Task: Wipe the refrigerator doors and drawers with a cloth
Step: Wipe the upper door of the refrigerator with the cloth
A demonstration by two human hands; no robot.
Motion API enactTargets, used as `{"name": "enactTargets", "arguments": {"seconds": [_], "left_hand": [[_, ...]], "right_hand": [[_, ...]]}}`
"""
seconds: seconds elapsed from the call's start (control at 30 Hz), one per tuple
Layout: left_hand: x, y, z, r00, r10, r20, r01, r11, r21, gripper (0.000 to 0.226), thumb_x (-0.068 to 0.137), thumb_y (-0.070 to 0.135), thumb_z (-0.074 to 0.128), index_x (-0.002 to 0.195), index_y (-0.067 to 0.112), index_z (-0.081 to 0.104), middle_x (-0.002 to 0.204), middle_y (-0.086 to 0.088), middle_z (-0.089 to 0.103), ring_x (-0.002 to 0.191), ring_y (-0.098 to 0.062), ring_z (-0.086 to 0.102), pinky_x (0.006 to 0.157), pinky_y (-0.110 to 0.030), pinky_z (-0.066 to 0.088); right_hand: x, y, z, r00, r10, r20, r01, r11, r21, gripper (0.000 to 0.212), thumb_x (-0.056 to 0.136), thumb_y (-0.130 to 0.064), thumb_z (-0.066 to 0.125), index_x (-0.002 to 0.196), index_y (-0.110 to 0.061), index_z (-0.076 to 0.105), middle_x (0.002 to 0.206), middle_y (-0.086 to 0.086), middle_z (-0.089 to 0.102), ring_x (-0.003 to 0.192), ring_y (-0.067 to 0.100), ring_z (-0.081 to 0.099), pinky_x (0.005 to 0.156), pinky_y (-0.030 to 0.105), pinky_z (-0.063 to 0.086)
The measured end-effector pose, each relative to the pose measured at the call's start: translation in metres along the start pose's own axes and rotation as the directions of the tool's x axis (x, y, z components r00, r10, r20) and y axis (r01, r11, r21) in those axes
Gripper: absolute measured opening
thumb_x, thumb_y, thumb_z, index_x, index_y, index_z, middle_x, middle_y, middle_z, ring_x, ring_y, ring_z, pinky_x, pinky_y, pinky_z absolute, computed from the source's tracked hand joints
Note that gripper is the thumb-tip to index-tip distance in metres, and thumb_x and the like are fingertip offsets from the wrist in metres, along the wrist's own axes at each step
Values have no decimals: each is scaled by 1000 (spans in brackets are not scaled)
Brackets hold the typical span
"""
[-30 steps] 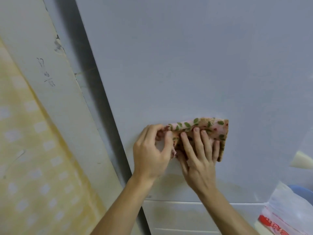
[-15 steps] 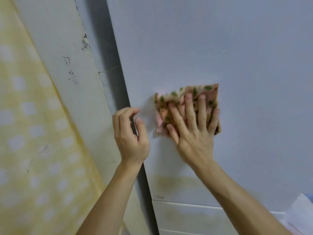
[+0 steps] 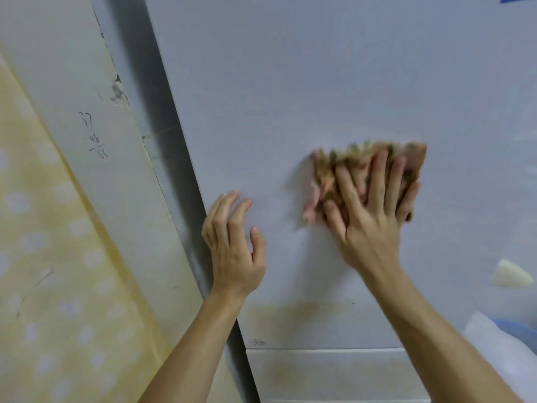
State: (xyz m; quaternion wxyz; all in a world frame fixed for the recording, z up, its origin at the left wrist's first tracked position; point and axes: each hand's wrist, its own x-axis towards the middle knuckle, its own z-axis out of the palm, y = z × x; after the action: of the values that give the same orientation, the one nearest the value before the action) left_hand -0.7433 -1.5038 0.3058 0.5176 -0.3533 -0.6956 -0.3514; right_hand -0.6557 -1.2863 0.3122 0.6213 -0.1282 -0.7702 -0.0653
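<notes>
Fingers of my right hand [image 3: 369, 216] are lying spread and flat over the cloth [image 3: 366, 175], pressing it against the pale refrigerator door [image 3: 319, 82]; the patterned cloth is showing blurred around my fingertips. My left hand [image 3: 232, 242] is hanging loosely open and empty just beside the door's left edge, fingers curled, gripping nothing. Plain door surface is stretching wide above and to the right of the cloth. Below my wrists a yellowish stain [image 3: 290, 312] is lying along the door's bottom, and under the seam a drawer front [image 3: 319, 373] is beginning. Left of the door a dark gap [image 3: 162, 112] is running along a pencilled wall [image 3: 87, 126] and yellow wallpaper [image 3: 43, 257]. Compared with half a second ago, my right hand and cloth are sitting farther right on the door, well away from the left edge.
</notes>
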Motion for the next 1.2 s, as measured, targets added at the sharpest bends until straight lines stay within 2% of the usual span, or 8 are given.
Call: {"name": "enactTargets", "arguments": {"seconds": [0.13, 0.27, 0.43, 0.57, 0.67, 0.83, 1.07, 1.2], "left_hand": [[8, 18, 13, 1000, 31, -2, -31, 999, -11, 54, 98, 17, 50, 149, 5, 40, 159, -14, 35, 154, -35, 29, 129, -45, 19], [5, 37, 30, 997, 56, 56, -59, 997, 47, 61, 102, 22, 50, 157, 4, 31, 167, -18, 25, 159, -39, 17, 129, -59, 18], [-5, 45, 44, 991, 37, 130, -54, 990, 130, 71, 104, 39, 54, 164, 12, 26, 173, -19, 15, 163, -35, 4, 130, -58, 7], [-10, 49, 51, 991, 29, 134, -50, 986, 158, 85, 101, 50, 57, 168, 16, 18, 174, -18, 12, 164, -34, 1, 130, -58, 3], [-10, 60, 57, 990, 55, 128, -75, 985, 159, 84, 98, 48, 61, 167, 21, 20, 173, -18, 14, 164, -34, 2, 130, -59, 5], [-12, 81, 69, 990, 72, 124, -89, 988, 129, 84, 93, 38, 63, 165, 20, 24, 172, -18, 15, 164, -34, 1, 130, -60, 6], [-15, 107, 83, 990, 99, 98, -114, 981, 155, 82, 85, 17, 64, 162, 15, 35, 172, -16, 17, 164, -36, 6, 130, -60, 8], [-15, 119, 87, 990, 101, 101, -116, 982, 146, 87, 80, 16, 67, 162, 16, 37, 172, -17, 18, 163, -38, 7, 130, -60, 7]], "right_hand": [[32, 8, -2, 998, -18, -58, 16, 999, -31, 60, 110, -48, 46, 165, -35, 26, 175, 9, 2, 162, 36, 3, 129, 58, 0], [-72, 8, 3, 994, -50, 99, 45, 998, 46, 59, 109, -47, 46, 164, -37, 28, 176, 7, 2, 162, 35, 3, 130, 56, -1], [-163, 60, -9, 950, -167, 263, 163, 986, 40, 40, 109, -47, 42, 144, -31, 51, 177, -4, 5, 163, 24, 5, 131, 51, 3], [-120, 72, -16, 983, -19, 183, 12, 999, 39, 50, 101, -48, 55, 145, -26, 52, 175, 7, 13, 163, 29, 4, 129, 57, 6], [-46, 79, -23, 994, 82, 72, -85, 995, 46, 56, 108, -50, 47, 159, -29, 39, 170, 21, 20, 161, 41, 6, 128, 59, 1], [-8, 85, -25, 998, 58, 16, -59, 997, 53, 57, 114, -44, 36, 167, -33, 18, 175, 8, -2, 162, 34, -3, 129, 58, -3], [-174, 123, -23, 946, 11, 323, -31, 998, 58, 48, 113, -49, 23, 146, -22, 47, 177, 2, -4, 163, 31, -4, 129, 57, -1], [-172, 138, -34, 927, 1, 376, -27, 998, 65, 47, 113, -50, 21, 144, -27, 48, 177, -5, -5, 163, 26, -5, 129, 55, -2]]}}
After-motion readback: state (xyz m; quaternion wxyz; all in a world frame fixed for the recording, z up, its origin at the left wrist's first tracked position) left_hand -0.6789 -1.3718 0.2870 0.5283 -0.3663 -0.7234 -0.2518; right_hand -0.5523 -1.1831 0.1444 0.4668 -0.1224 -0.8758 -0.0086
